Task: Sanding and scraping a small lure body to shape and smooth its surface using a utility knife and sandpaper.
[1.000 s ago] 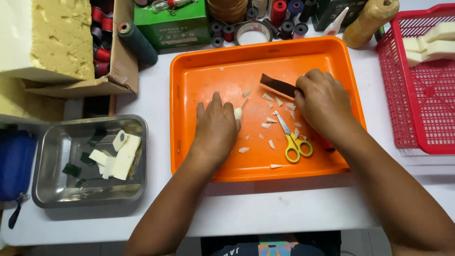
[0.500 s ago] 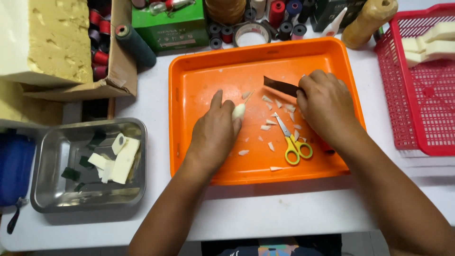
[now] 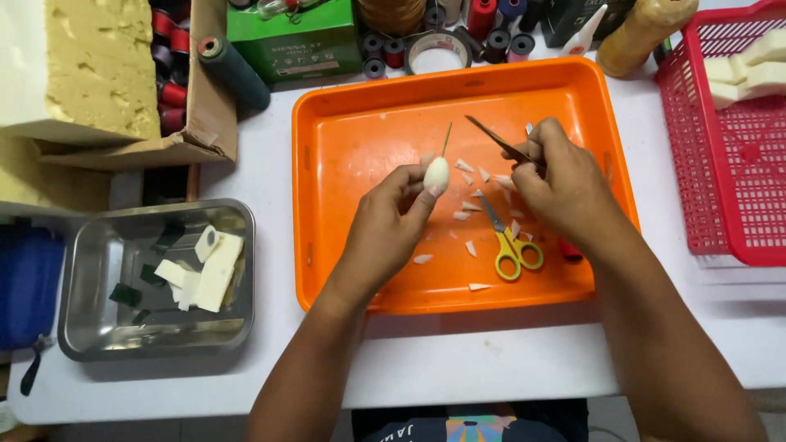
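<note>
My left hand (image 3: 386, 223) pinches a small white egg-shaped foam piece (image 3: 436, 173) with a thin wooden stick (image 3: 446, 139) poking up out of its top. It hovers over the orange tray (image 3: 360, 123). My right hand (image 3: 565, 184) grips a dark brown strip (image 3: 491, 137), thin and flat, pointing up and left, a short way right of the foam piece. Several white foam offcuts (image 3: 471, 209) lie on the tray between my hands. Yellow-handled scissors (image 3: 506, 239) rest on the tray just below my right hand.
A steel tray (image 3: 90, 327) at the left holds white foam bits and dark scraps. A red basket (image 3: 729, 196) with foam blocks stands at the right. Thread spools (image 3: 491, 29), a tape roll (image 3: 436, 54), a green box (image 3: 299, 37) and a cardboard box (image 3: 209, 123) with yellow foam line the back.
My left hand has lifted the foam piece off the tray and turned it upright, stick pointing up. My right hand has raised and tilted the dark strip toward it.
</note>
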